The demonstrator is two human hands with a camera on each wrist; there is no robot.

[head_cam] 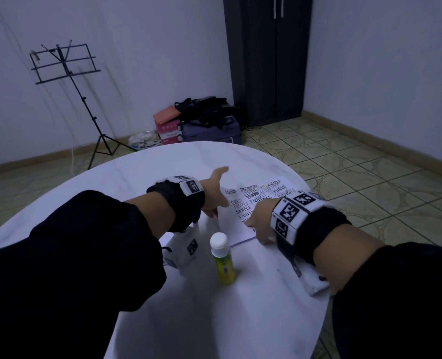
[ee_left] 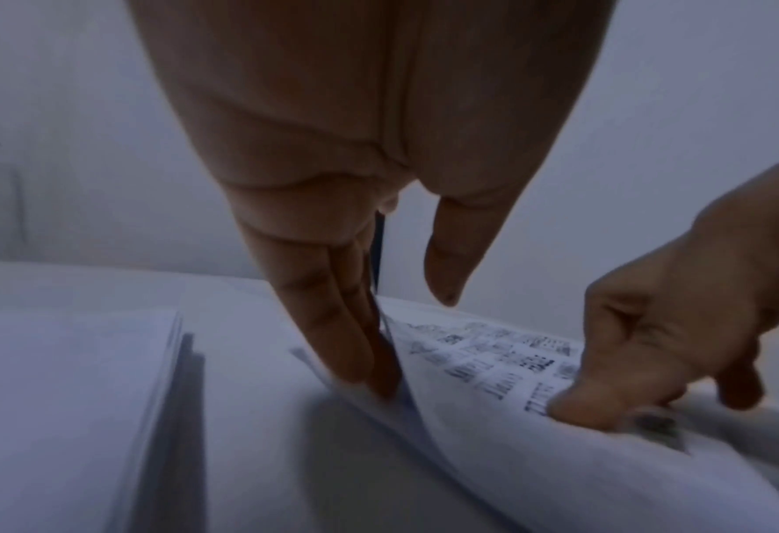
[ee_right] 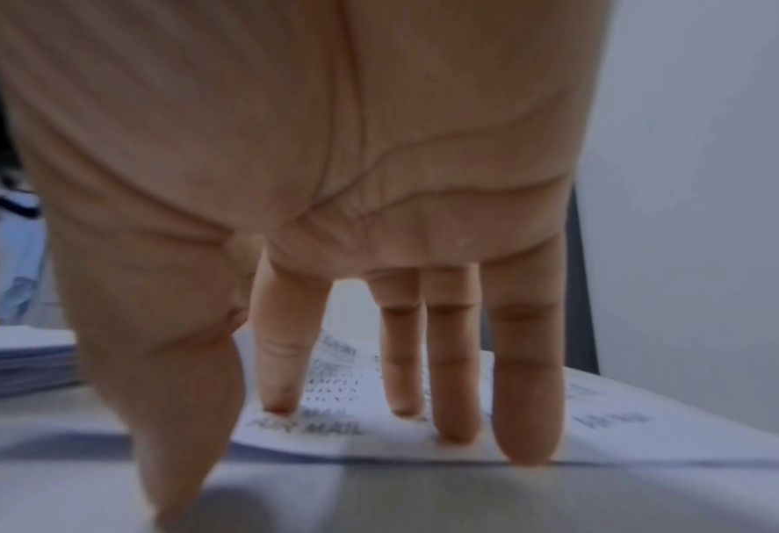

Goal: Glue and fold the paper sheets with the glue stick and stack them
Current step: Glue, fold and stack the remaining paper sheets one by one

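Note:
A printed paper sheet (head_cam: 256,200) lies on the round white table (head_cam: 126,177), text side up. My left hand (head_cam: 214,200) has straight fingers (ee_left: 355,360) pressing on the sheet's (ee_left: 492,432) left edge, which bows up a little, and its thumb sticks out. Along the near edge of the sheet (ee_right: 606,422), my right hand (head_cam: 258,226) presses down with straight fingertips (ee_right: 451,425). The glue stick (head_cam: 222,257), yellow-green with a white cap, stands upright just in front of the sheet, between my wrists. Neither hand touches it.
A stack of white paper (ee_left: 72,396) lies left of the sheet, mostly hidden under my left wrist in the head view. The table's right rim (head_cam: 305,182) is close to the sheet. On the floor behind are a music stand (head_cam: 67,66), boxes and bags (head_cam: 201,120).

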